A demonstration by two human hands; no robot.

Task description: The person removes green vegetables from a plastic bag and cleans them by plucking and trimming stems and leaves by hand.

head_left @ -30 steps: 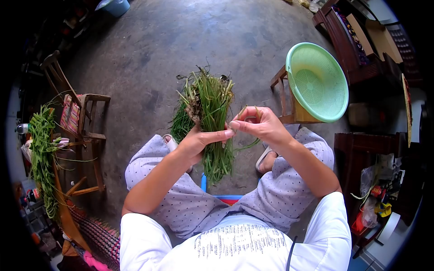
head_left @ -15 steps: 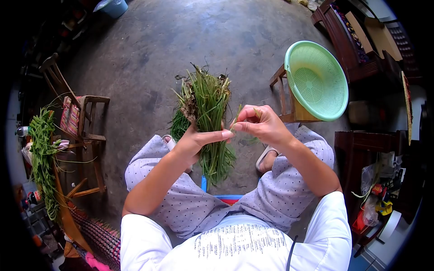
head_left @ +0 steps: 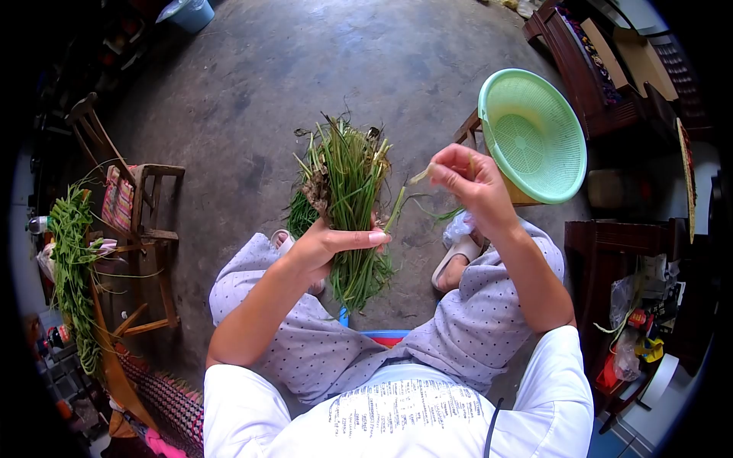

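My left hand [head_left: 324, 248] is closed around a thick bunch of long, thin green stalks [head_left: 353, 164]. Roots and dry brown bits stick out at its far end, while leafy tips hang toward my lap. A single green stalk [head_left: 396, 208] stands out at my left thumb, apart from the bunch. My right hand [head_left: 481, 183] is raised to the right of it, thumb and fingers pinching a thin pale strip [head_left: 418, 176] that reaches toward that stalk's top. Darker greens [head_left: 303, 215] show partly behind the bunch, on its left.
A light green colander [head_left: 574, 137] is tilted on a wooden stool [head_left: 527, 195] to the right. Leafy greens [head_left: 72, 267] are heaped at the left beside a wooden chair [head_left: 149, 169]. A clear plastic bag [head_left: 458, 227] is by my right foot. A blue bucket [head_left: 192, 14] stands far left.
My right hand has moved up and to the right, away from my left thumb, drawing the pale strip out. The left hand stays almost in place with the bunch.
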